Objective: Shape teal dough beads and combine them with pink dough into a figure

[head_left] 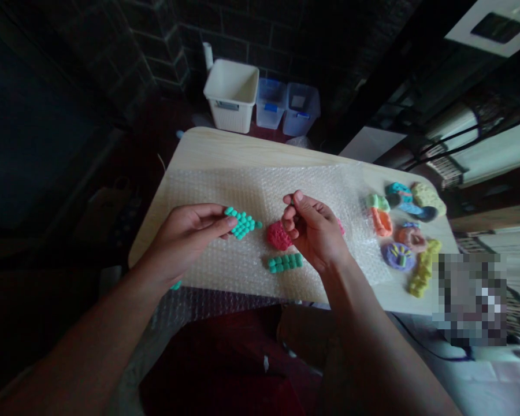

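Observation:
Between the thumb and fingers of my left hand (190, 231) is a flat green cluster of small clay balls (242, 224), narrowing to a point on the right. My right hand (314, 228) is raised to its right, thumb pressed against the fingers in a pinch; what they hold, if anything, is too small to make out. Beneath the right hand lies a pink-red textured clay lump (278, 235), partly covered by the fingers. Nearer to me a green block of joined clay balls (285, 263) rests on the bubble wrap (225, 268).
Colourful clay pieces lie at the table's right end: an orange and green one (380, 219), a purple disc (398, 256), a yellow strip (425, 268) and a blue one (409, 205). Beyond the wooden table (216, 147) stand a white bin (231, 95) and two clear boxes (301, 110).

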Available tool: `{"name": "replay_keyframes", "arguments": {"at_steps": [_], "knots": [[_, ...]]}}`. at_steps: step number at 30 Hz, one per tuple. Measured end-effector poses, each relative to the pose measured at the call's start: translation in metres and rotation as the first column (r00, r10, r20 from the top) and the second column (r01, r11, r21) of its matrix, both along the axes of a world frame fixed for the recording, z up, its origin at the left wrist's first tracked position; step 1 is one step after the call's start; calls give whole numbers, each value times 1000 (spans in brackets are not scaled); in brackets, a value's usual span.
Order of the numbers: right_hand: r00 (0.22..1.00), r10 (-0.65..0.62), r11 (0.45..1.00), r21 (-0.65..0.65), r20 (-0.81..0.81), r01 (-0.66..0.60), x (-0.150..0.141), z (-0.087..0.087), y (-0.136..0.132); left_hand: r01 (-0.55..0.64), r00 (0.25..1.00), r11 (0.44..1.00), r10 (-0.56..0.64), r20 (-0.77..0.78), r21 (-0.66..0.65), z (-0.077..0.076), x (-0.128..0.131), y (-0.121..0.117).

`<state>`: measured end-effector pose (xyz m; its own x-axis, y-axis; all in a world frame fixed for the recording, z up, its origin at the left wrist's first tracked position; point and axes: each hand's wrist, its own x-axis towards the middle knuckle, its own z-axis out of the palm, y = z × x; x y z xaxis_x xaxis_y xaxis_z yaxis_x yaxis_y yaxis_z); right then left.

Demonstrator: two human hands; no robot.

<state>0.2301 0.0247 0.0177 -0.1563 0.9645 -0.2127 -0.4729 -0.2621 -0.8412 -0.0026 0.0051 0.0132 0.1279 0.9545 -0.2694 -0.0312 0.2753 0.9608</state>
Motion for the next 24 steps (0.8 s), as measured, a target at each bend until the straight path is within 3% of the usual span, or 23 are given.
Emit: {"name": "replay_keyframes", "arguments": {"at_steps": [8,24], "knots": [[997,-26,999,30,79,24,-3,-1,-1,27,999,999,-26,-21,30,1,-1,1],[1000,19,1000,4,12,-19,-1,-7,-3,33,999,999,-33,-6,29,0,-1,1]]}}
